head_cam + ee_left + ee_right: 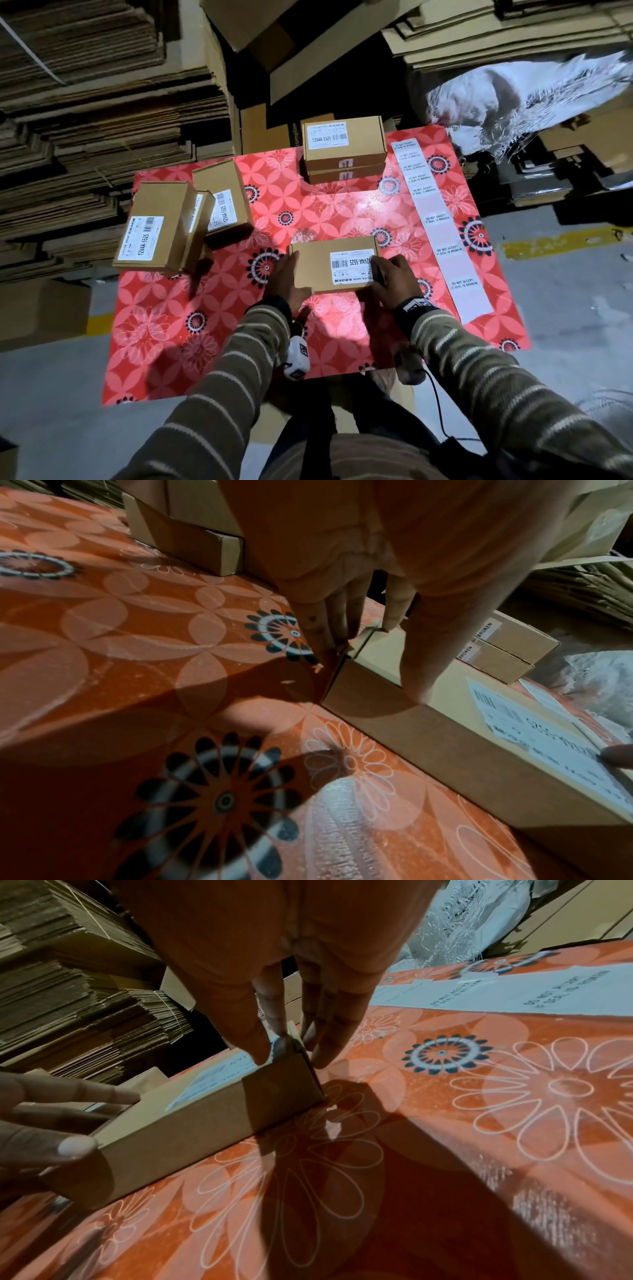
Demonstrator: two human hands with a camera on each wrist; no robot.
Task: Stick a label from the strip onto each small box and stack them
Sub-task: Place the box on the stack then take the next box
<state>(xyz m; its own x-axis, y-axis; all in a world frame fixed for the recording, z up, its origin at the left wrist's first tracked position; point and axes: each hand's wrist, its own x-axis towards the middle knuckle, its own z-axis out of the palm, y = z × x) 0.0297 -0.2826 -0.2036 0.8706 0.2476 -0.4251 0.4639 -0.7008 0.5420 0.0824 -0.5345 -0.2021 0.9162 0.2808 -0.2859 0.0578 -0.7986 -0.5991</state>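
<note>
A red flowered mat (212, 329) covers my work surface. At its centre lies a box (318, 270), long axis three to nine o'clock. My left hand (286, 279) grips its nine o'clock end, my right hand (388, 279) the three o'clock end. The label strip (442, 233), nearer my right at two o'clock, reads "DO NOT ACCEPT IF SEAL IS BROKEN". The box sticker reads "12V4A-5525".

Open mat (329, 342) lay along the near edge and through the middle, between the held box (334, 263) and the stack (344, 150) at the far edge. Three loose boxes (181, 222) crowded the left edge. The label strip (442, 233) ran flat down the right edge. Both hands (286, 281) (388, 277) closed off the held box's ends. Cardboard piles (85, 120) walled the far left.
</note>
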